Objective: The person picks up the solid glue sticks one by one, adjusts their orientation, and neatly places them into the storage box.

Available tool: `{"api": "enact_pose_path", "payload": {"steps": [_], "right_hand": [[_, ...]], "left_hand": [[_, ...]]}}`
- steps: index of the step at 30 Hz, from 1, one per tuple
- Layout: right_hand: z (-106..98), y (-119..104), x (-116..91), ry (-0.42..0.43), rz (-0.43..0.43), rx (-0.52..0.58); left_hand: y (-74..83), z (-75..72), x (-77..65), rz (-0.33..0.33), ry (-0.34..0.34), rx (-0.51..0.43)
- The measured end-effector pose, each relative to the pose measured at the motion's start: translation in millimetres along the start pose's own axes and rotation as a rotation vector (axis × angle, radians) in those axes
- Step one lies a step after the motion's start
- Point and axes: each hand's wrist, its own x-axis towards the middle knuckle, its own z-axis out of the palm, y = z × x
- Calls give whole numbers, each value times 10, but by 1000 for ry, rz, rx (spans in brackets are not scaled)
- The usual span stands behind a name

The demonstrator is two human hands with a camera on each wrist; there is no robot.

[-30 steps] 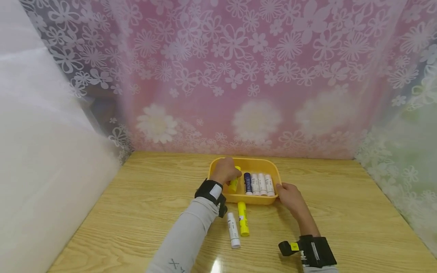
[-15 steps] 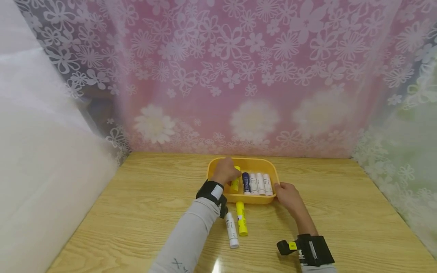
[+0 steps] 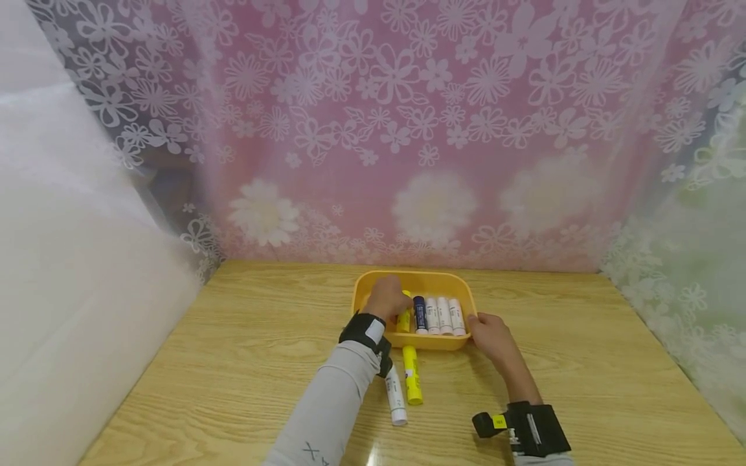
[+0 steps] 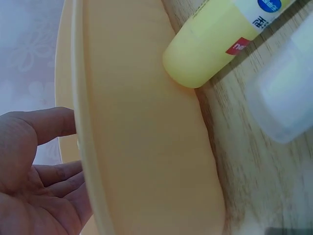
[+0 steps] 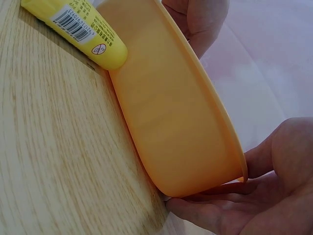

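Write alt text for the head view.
Left hand holds a yellow stick in an orange tray, beside a navy stick and three white sticks; right hand grips the tray. Another yellow stick and a loose white stick lie on the table.

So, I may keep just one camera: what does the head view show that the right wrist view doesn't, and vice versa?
Only the head view: inside the tray, one yellow tube, a dark blue tube and three white tubes; on the table, another white tube.

Only the right wrist view: the barcode on the outer yellow tube, and a right-hand fingertip at the tray's bottom edge.

Both: tray, table, outer yellow tube, left hand, right hand.
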Motion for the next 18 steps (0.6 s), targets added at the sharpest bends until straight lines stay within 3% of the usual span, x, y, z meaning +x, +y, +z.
{"api": "enact_pose_path", "payload": {"steps": [18], "right_hand": [[-6,12,10,-2,-16,7]], "left_hand": [[24,49,14,-14,4,59]]}}
